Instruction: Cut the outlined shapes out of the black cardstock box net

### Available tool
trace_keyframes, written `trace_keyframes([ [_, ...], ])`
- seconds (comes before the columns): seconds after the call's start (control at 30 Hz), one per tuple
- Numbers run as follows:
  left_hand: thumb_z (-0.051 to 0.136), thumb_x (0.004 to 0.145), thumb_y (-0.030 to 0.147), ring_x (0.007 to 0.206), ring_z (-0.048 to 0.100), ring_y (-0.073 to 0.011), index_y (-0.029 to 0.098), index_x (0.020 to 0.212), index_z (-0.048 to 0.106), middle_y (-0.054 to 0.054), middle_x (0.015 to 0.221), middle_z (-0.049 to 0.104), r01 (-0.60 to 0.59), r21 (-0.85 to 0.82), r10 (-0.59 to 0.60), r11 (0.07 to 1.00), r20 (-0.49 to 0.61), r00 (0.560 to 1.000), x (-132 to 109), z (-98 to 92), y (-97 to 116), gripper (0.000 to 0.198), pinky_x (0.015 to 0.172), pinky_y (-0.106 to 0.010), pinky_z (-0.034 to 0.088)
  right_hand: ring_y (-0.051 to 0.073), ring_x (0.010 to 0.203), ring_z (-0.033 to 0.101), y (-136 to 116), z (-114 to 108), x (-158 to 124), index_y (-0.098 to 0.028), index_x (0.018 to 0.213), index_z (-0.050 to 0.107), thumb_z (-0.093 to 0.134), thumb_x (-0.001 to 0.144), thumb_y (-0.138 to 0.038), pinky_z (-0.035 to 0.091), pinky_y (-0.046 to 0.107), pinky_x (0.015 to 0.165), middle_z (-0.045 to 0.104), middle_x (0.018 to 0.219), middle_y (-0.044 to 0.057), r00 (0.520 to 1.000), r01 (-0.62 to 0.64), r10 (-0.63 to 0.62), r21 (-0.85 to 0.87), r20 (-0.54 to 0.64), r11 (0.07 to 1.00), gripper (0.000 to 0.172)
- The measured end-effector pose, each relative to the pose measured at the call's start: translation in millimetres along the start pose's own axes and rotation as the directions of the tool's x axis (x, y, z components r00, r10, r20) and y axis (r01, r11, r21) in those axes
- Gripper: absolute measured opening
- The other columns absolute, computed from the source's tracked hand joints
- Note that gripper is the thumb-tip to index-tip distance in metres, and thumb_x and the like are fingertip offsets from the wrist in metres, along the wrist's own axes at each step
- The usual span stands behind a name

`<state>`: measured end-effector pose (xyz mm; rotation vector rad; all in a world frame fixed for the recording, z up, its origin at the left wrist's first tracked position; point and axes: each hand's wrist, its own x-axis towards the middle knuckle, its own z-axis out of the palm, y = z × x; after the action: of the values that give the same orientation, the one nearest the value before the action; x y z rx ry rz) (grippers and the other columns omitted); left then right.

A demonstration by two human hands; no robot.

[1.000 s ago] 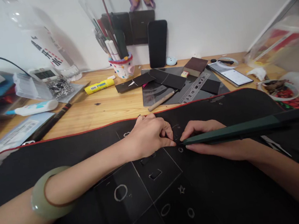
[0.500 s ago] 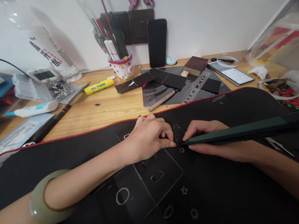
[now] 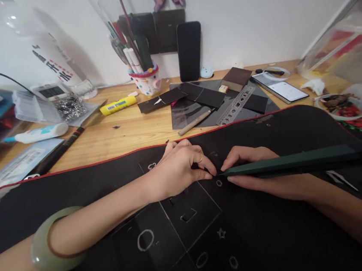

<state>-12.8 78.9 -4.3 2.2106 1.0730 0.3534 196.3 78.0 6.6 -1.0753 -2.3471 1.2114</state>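
1. Here, resting on the black sheets (image 3: 194, 198) with the left hand (image 3: 180, 170), fingers curled and thumb closed against forefinger; impossible to tell whether anything small sits pinched between them.
2. Gripping a long dark green tool (image 3: 300, 161) in the right hand (image 3: 263, 183), fingers wrapped along and under it, the tip low over the sheets and just beside the left thumb.
3. Laid flat on a black mat (image 3: 76, 185) with a red edge, those sheets, edge to edge, and marked in white with an oval (image 3: 146, 239), a star (image 3: 221, 233) and small rectangles.
4. Worn on the left wrist, a pale green bangle (image 3: 47, 248); on a left finger, a thin ring (image 3: 200, 158).
5. Beyond the mat, on the wooden desk (image 3: 119, 133): a wooden-handled tool (image 3: 195, 122), a stencil ruler (image 3: 237, 105) and loose black pieces (image 3: 202, 94), all well apart from both hands.
6. Farther back, near the wall: a pen cup (image 3: 144, 81) full of brushes, a dark phone (image 3: 189, 50) leaning upright, and a yellow glue stick (image 3: 118, 104) lying on its side.
7. Off to the right, a lit phone (image 3: 284, 91) lying flat and a plate (image 3: 340, 108) with red bits; off to the left, a white tube (image 3: 38, 133).
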Motion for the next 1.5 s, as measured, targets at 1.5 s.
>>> trace_keyframes([
  [1.5, 0.062, 0.076, 0.027, 0.082, 0.046, -0.0146, 0.032, 0.078, 0.068, 0.005, 0.075, 0.059, -0.016, -0.032, 0.016, 0.999, -0.001, 1.000, 2.2, 2.5, -4.9, 0.008, 0.079, -0.035, 0.020, 0.008, 0.069, 0.055, 5.2, -1.4, 0.9, -0.023, 0.087, 0.053, 0.055, 0.078, -0.025, 0.039, 0.016, 0.059, 0.059, 0.077, -0.004, 0.997, 0.053, -0.053, -0.002, 0.052, 0.999, 0.009],
])
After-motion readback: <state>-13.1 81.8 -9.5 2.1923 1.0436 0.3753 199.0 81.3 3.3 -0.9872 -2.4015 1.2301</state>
